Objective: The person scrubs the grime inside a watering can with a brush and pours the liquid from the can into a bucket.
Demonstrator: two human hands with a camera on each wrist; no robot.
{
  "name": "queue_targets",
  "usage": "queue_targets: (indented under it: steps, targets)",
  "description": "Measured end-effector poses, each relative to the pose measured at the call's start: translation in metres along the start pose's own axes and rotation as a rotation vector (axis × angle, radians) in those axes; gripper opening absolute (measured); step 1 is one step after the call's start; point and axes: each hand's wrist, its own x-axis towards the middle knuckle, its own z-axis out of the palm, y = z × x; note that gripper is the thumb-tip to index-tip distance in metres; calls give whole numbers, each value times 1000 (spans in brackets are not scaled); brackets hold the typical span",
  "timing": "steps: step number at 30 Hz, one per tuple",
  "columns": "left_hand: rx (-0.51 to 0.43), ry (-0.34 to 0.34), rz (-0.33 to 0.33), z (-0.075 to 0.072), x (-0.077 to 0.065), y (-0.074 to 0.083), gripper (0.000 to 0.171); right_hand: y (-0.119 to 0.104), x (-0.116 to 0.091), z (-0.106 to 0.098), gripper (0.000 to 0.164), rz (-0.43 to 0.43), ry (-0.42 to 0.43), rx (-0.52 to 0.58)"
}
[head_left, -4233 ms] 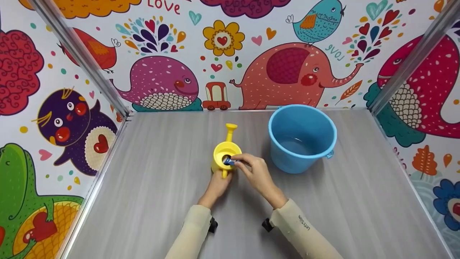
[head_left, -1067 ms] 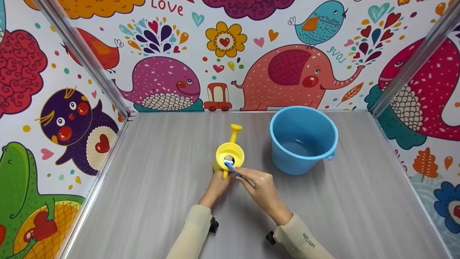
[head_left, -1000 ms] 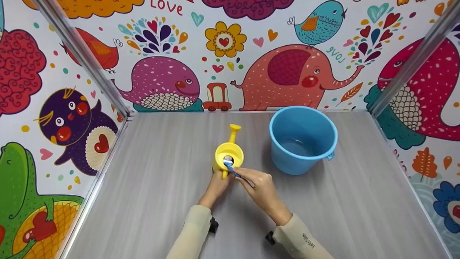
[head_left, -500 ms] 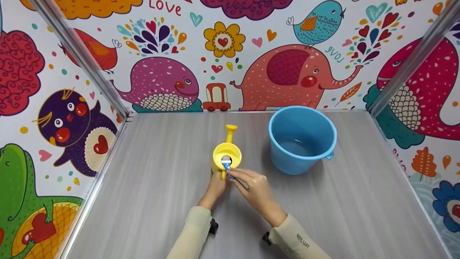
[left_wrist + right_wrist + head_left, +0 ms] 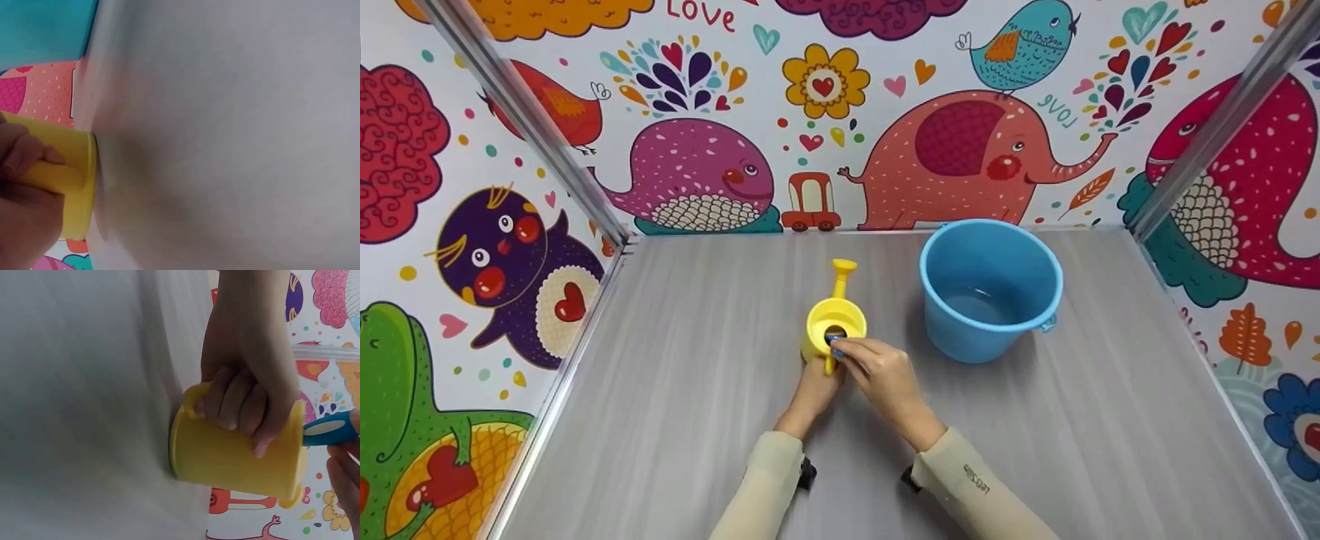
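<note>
A small yellow watering can [image 5: 816, 346] stands upright on the grey table, its spout directed toward the back wall. My left hand [image 5: 815, 384] grips its handle, fingers curled round it in the right wrist view. My right hand [image 5: 885, 373] pinches the blue handle of a brush [image 5: 837, 345] over the can's opening. In the right wrist view the brush handle [image 5: 326, 430], teal with a pale oval, sticks out of the can's mouth. Its bristle end is hidden inside the can.
A light blue bucket [image 5: 971, 341] stands to the right of the can, near the back of the table [image 5: 697, 337]. Walls with cartoon animals and metal corner posts [image 5: 532, 124] enclose the left, back and right sides.
The bristles, visible over the can's opening half a second ago, are now down inside it. My right hand has moved slightly forward with the brush; my left hand keeps its grip.
</note>
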Motion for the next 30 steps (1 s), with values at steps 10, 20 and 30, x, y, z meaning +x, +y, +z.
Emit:
queue_targets:
  steps: [10,20,30]
  targets:
    - [-65,-9,-24,1,1,0,20,6,6,6,24,3,-78,-14]
    - [-59,9,3,-3,1,3,22,12,5,10,38,-177,0,-31]
    - [-49,40,44,0,-1,-1,28,7,7,4,31,-206,-27,10]
